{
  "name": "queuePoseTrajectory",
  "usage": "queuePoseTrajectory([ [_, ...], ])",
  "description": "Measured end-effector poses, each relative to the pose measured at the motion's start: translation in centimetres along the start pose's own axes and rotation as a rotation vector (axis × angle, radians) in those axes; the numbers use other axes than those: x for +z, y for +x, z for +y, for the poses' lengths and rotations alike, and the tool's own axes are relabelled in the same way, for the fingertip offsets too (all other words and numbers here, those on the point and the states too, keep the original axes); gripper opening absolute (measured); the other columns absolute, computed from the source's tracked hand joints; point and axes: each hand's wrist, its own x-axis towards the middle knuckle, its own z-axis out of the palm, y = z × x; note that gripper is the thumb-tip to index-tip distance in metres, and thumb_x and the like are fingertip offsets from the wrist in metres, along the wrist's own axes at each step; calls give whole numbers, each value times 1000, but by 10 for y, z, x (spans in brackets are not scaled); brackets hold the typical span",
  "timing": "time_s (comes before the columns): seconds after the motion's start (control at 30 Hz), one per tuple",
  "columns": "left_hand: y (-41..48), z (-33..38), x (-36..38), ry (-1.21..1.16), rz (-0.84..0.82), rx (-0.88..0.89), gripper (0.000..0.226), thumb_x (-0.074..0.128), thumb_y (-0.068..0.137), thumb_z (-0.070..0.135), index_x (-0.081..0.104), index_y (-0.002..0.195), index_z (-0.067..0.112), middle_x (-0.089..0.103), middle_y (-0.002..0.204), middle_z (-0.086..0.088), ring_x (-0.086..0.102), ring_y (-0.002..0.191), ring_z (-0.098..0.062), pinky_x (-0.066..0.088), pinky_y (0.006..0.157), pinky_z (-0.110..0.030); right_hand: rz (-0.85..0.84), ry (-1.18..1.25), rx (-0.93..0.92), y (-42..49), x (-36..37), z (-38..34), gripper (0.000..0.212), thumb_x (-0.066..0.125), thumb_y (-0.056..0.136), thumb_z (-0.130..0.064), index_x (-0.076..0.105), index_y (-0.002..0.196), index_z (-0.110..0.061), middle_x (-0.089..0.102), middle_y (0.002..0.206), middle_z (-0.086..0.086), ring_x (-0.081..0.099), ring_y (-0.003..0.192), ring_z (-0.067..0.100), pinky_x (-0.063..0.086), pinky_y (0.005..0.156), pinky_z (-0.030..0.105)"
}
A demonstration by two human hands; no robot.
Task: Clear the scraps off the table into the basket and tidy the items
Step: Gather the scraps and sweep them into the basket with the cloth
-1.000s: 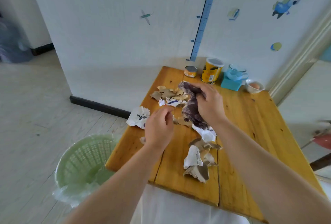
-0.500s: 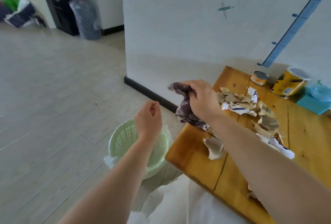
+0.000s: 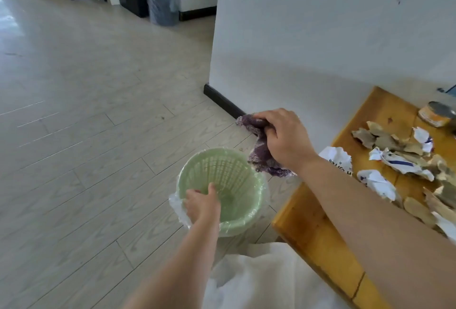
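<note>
Both hands work off the table's left edge. Left hand (image 3: 203, 203) curls over the near rim of the green basket (image 3: 237, 173), thumb inside, gripping it. Right hand (image 3: 283, 139) is clenched around a purple cloth (image 3: 261, 155), held just beyond the wooden table (image 3: 311, 229), above the floor beside the basket. Paper and brown scraps (image 3: 394, 158) lie scattered on the table to the right, a small tin (image 3: 436, 113) at its far end.

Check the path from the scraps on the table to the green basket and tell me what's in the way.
Nothing solid blocks it. The scraps lie on the table, and the basket stands open on the floor beside its edge. The left hand sits at the basket's near rim, and the right hand holds a purple cloth above the gap.
</note>
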Motion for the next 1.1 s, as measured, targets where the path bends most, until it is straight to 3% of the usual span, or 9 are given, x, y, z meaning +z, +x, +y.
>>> queuePoseTrajectory([
  [0.17,19,-18,10,-31,29,-303,77,67,79,33,22,132,1,32,135,-24,40,118,-43,36,95,-46,-140,17,-15,1,19,-4,35,50,84,-1,64,112,-16,62,102,8,50,100,26,33,84,26],
  [0.27,35,-38,19,-222,-71,-428,69,62,82,24,27,137,-1,34,140,-23,40,124,-39,37,96,-42,-128,39,-4,0,27,-6,34,51,83,-1,65,110,-17,62,103,7,50,100,25,32,86,26],
  [0.37,42,-58,29,-337,-248,-487,46,52,86,18,45,129,3,50,130,-16,53,107,-30,43,81,-34,-127,79,14,-5,31,-3,34,52,83,-1,65,110,-17,62,107,5,51,103,23,35,90,25],
  [0.47,44,-67,35,-486,-250,-599,37,45,91,13,45,126,2,52,105,-14,51,90,-27,44,79,-35,-139,95,22,-8,31,0,33,53,84,-1,64,111,-16,63,109,4,52,105,22,37,94,28],
  [0.53,45,-69,35,-522,-221,-635,34,46,89,8,44,122,2,54,97,-15,56,86,-31,45,68,-38,-137,94,34,-9,32,2,33,52,84,-1,64,111,-16,63,108,5,52,104,23,38,94,30],
  [0.7,48,-59,35,-540,-181,-493,27,52,86,6,48,113,6,53,105,-16,53,90,-29,45,60,-36,-127,102,55,-8,32,2,33,51,85,-2,64,112,-16,62,108,3,51,105,22,34,93,24],
  [0.87,41,-30,26,-289,-98,-210,6,50,84,8,51,90,10,50,74,-8,53,72,-28,47,68,-38,-33,140,72,-3,18,-4,33,52,84,-1,64,111,-15,63,109,5,52,106,22,35,98,30],
  [0.97,30,-15,12,-136,-53,-45,5,51,78,7,54,75,11,56,70,-8,56,65,-26,47,59,-33,4,152,94,-6,7,-5,34,51,84,-1,63,112,-16,63,110,5,52,108,22,35,97,28],
  [1.1,10,9,-9,-284,-48,11,13,50,72,4,57,72,14,61,72,-5,57,61,-20,44,50,-25,84,179,121,-13,-10,-7,33,52,83,1,65,109,-15,63,108,5,53,106,23,36,94,25],
])
